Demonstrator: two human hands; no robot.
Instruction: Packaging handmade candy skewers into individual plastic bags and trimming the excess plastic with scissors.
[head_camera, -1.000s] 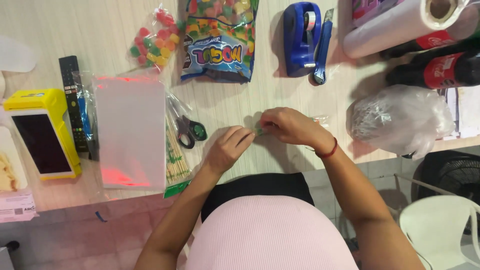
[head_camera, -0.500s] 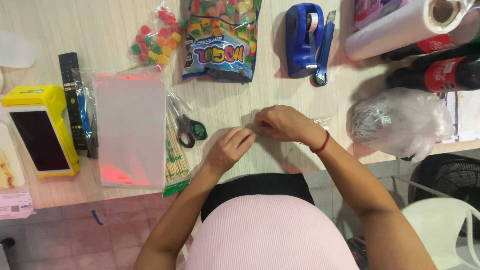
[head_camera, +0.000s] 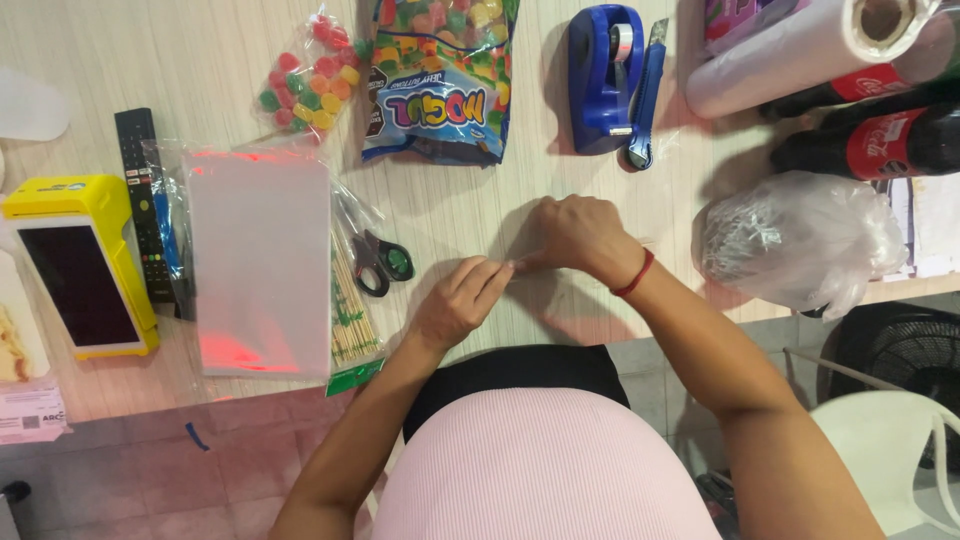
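Wooden table (head_camera: 150, 60) with sweets bag (head_camera: 440, 80), scissors (head_camera: 380, 262)

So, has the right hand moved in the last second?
No. The right hand stays below the blue tape dispenser, fingertips meeting the left hand.

At the far edge of the table (head_camera: 130, 60) we see a large blue candy bag (head_camera: 440, 75) with a clear window of coloured jelly sweets, and just left of it a small clear packet of sweets (head_camera: 308, 75) in red, green and yellow. On the left lies a yellow payment terminal (head_camera: 75, 265) with a dark screen, beside a stack of clear plastic bags (head_camera: 258, 262) and a narrow packet of wooden skewers (head_camera: 350, 320) with a green end. On the right we find two dark bottles with red labels (head_camera: 880, 140) and a crumpled clear plastic bag (head_camera: 800, 240).
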